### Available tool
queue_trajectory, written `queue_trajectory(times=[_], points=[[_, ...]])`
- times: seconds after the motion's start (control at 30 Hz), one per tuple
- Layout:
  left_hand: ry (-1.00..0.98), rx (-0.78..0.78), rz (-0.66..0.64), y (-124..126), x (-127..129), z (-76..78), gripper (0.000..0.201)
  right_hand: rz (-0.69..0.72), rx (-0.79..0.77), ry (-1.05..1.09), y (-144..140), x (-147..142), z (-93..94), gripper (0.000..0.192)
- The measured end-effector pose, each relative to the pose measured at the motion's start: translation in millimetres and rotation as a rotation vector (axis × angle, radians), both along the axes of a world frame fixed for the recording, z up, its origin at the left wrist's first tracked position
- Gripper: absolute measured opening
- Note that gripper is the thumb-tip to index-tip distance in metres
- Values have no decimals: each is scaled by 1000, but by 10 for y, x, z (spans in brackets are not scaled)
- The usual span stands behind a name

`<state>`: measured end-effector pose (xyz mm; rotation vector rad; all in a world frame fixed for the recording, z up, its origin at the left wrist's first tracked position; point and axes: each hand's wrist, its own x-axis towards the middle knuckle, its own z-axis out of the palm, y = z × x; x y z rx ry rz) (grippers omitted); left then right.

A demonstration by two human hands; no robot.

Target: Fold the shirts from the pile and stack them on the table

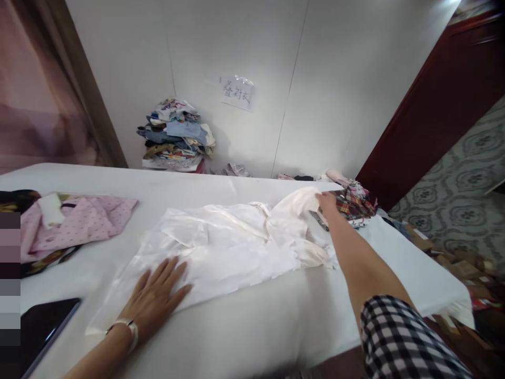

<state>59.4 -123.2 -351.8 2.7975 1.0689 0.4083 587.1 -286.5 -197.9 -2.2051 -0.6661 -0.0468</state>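
A white shirt [232, 247] lies spread crosswise on the white-covered table [252, 331], somewhat wrinkled. Its exact cut is hard to make out. My left hand [160, 295], with a bracelet at the wrist, rests flat on the shirt's near left part, fingers spread. Reaching out to the far right, my right hand [326, 204] is closed on a raised, bunched end of the same shirt. Beyond that hand lies a heap of plaid and other clothes [353, 202].
On the left are a pink dotted garment [92, 218] and a dark phone-like device [49, 329]. A tall pile of clothes [177, 134] stands behind the table by the wall, below a paper sign [237, 93]. Boxes [465, 268] cover the floor at right.
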Motion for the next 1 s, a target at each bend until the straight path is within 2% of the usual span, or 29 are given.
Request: queue_trajectory(times=[0.1,0.17,0.27,0.3,0.37,0.43,0.5,0.57,0.6,0.67,0.73,0.8,0.83,0.9,1.0], points=[[-30,-52,12,2,28,61,60,36,121,77,75,-161,530,35],[-118,-59,26,-46,91,180,62,214,254,200,82,-402,860,42],[-352,-133,-29,-294,290,538,60,607,371,389,72,-977,1185,51],[-433,-228,-68,-422,379,694,59,724,372,407,78,-1216,1230,52],[-552,-563,-119,-700,569,1019,58,912,356,409,112,-1728,1224,51],[-761,-941,-230,-935,743,1296,58,1034,307,410,153,-2225,1114,52],[-986,-1266,-249,-1062,867,1469,54,1157,198,463,162,-2608,946,58],[-1108,-1442,-203,-1066,923,1519,46,1228,154,505,104,-2783,757,63],[-1130,-1493,-152,-1033,926,1507,42,1218,167,508,46,-2776,658,61],[-1159,-1569,1,-928,891,1450,35,1087,233,464,-124,-2588,444,51],[-1214,-1643,186,-809,828,1411,30,865,258,357,-345,-2250,192,41],[-1263,-1666,280,-700,766,1433,27,637,168,198,-592,-1896,-96,36],[-1283,-1656,291,-653,741,1464,26,540,103,91,-715,-1750,-246,35],[-1295,-1632,271,-570,703,1535,25,456,-54,-64,-938,-1560,-533,44],[-1274,-1565,189,-462,656,1533,26,498,-247,-226,-1150,-1505,-875,56]])
